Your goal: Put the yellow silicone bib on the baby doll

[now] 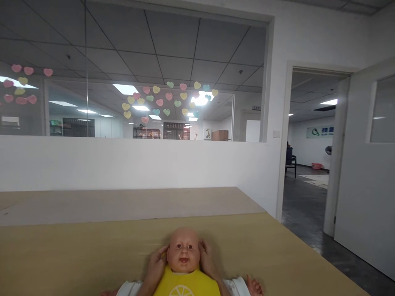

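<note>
A baby doll (184,249) lies on its back on the table at the bottom of the view, its bald head away from me. It wears a yellow bib (185,283) with a white citrus-slice print, and white sleeves (239,286) cover its outspread arms. My left hand (158,263) grips the left side of the doll's head near the ear. On the opposite side, my right hand (207,255) is closed against the head. Some fingertips of both hands are hidden beside or behind the head.
The wooden table (77,255) has a greyish strip (138,204) along its far side. Beyond it stands a white wall (123,164) with a window bearing heart-shaped notes (168,96). At right, an open door (364,176) leads to another room with a chair (291,164).
</note>
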`<state>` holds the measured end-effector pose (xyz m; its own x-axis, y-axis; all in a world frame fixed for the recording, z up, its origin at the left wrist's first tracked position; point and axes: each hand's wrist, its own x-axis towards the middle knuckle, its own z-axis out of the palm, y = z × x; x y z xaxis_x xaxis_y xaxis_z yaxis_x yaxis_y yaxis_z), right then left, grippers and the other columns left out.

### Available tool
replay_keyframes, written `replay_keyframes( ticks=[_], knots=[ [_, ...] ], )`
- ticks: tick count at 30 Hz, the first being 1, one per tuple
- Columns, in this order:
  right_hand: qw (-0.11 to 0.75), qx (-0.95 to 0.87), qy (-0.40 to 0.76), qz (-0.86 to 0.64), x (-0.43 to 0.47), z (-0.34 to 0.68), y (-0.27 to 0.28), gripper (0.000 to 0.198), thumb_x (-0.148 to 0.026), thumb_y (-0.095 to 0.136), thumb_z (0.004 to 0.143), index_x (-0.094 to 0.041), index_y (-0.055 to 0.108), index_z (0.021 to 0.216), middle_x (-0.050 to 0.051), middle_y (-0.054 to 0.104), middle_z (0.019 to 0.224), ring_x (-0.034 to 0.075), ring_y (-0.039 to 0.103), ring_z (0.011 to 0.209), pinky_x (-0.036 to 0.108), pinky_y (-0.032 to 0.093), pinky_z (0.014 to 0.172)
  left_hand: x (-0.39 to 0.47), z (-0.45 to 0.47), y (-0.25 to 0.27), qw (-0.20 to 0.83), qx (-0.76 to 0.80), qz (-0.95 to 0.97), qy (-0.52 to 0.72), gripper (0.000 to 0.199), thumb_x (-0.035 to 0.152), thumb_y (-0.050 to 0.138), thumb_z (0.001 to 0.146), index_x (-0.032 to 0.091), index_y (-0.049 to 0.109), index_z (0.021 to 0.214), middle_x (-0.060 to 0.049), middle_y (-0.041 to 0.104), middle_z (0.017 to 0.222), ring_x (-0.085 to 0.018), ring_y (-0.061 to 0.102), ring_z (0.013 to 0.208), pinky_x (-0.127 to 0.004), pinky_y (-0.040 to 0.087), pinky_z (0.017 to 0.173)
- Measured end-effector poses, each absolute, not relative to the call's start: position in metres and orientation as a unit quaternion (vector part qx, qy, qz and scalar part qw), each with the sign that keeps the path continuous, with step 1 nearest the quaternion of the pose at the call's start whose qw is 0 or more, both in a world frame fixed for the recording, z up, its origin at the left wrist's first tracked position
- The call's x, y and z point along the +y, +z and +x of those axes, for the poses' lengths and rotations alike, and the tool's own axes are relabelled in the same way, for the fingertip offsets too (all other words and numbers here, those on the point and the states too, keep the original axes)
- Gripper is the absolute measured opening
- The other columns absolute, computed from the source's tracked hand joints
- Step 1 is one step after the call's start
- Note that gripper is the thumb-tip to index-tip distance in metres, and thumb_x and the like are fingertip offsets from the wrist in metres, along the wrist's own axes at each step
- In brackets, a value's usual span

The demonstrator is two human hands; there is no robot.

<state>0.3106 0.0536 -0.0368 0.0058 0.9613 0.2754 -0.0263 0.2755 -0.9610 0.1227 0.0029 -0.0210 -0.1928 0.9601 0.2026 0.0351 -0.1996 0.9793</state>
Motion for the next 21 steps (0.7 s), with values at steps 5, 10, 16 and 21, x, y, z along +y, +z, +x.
replay_keyframes(
  ticks=[5, 10, 16, 21],
  knots=[
    [0.592, -0.553, 0.405, -0.424, 0.060, 0.309, -0.046, 0.048, -0.069, 0.051, 0.066, -0.022, 0.049, 0.058, 0.004, 0.054, 0.061, 0.020, 0.050, 0.065, 0.034, 0.041, 0.065, 0.006, 0.120, -0.027, 0.355, 0.527, 0.513, 0.577, 0.030, 0.034, 0.051, 0.057, 0.020, 0.073, 0.071, -0.008, 0.074, 0.097, -0.030, 0.062, 0.106, -0.040, 0.046, 0.096],
    [0.585, -0.566, 0.376, -0.443, 0.068, 0.309, -0.056, 0.051, -0.069, 0.050, 0.066, -0.019, 0.053, 0.057, 0.003, 0.054, 0.058, 0.017, 0.049, 0.061, 0.029, 0.039, 0.061, 0.009, 0.118, -0.032, 0.345, 0.540, 0.551, 0.534, 0.039, 0.032, 0.045, 0.059, 0.017, 0.074, 0.081, -0.008, 0.074, 0.099, -0.028, 0.065, 0.100, -0.035, 0.048, 0.092],
    [0.581, -0.572, 0.351, -0.460, 0.076, 0.309, -0.065, 0.043, -0.058, 0.051, 0.068, -0.018, 0.054, 0.052, 0.003, 0.056, 0.055, 0.018, 0.049, 0.058, 0.029, 0.037, 0.059, 0.011, 0.116, -0.036, 0.339, 0.565, 0.561, 0.501, 0.041, 0.028, 0.044, 0.058, 0.016, 0.074, 0.083, -0.008, 0.074, 0.097, -0.028, 0.065, 0.100, -0.032, 0.049, 0.089],
    [0.577, -0.565, 0.350, -0.475, 0.077, 0.309, -0.067, 0.035, -0.050, 0.051, 0.066, -0.019, 0.057, 0.051, 0.004, 0.056, 0.054, 0.020, 0.050, 0.057, 0.031, 0.037, 0.057, 0.009, 0.115, -0.035, 0.333, 0.583, 0.560, 0.485, 0.040, 0.025, 0.043, 0.059, 0.016, 0.074, 0.082, -0.007, 0.075, 0.093, -0.028, 0.061, 0.109, -0.031, 0.049, 0.090]
  ],
)
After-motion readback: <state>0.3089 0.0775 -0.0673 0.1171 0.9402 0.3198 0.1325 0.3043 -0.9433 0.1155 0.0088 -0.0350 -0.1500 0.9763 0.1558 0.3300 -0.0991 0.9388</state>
